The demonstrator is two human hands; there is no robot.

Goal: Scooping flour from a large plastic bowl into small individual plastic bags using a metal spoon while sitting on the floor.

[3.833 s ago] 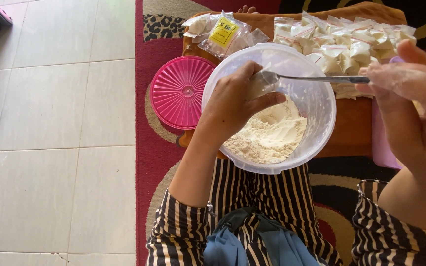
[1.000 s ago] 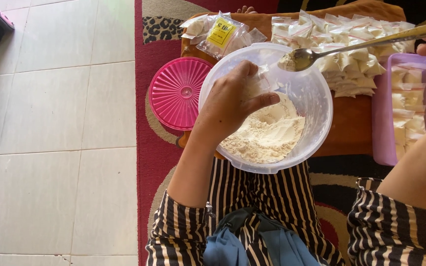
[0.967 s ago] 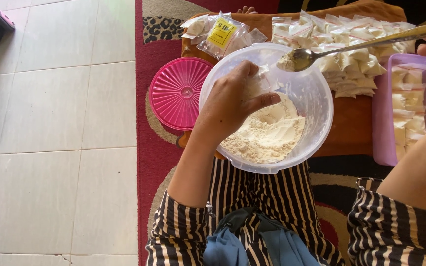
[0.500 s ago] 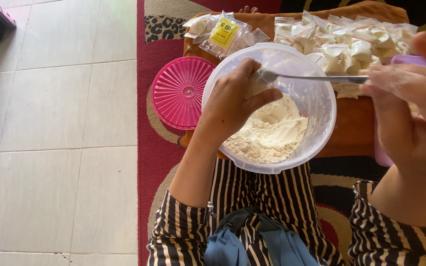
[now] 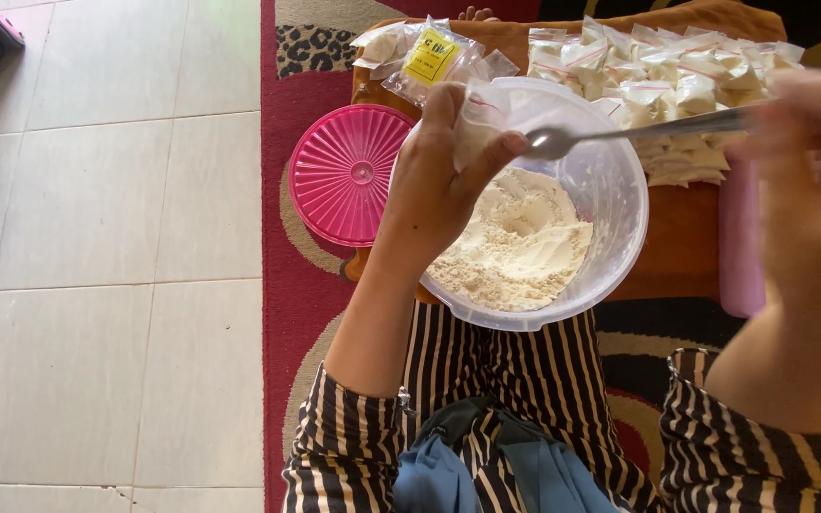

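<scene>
Small bag: a small clear plastic bag (image 5: 478, 128) is pinched in the left hand (image 5: 444, 185) over the bowl's near rim, mouth toward the spoon.
Spoon: a long metal spoon (image 5: 620, 131) is gripped by the right hand (image 5: 805, 133), fingers closed on its handle though blurred; its bowl sits at the bag's mouth.
Powder: pale, off-white flour-like powder (image 5: 520, 247) lies heaped in a round clear plastic bowl (image 5: 620, 204) on the lap.
Done: a pile of filled, sealed little packets (image 5: 662, 81) rests on the brown wooden board (image 5: 681, 237) beyond the bowl.
Left: much powder remains, so judging by this, many bags are unfilled.
Around: a round pink ribbed lid (image 5: 349, 176) lies left of the bowl; a pink tray (image 5: 741, 247) lies right.
</scene>
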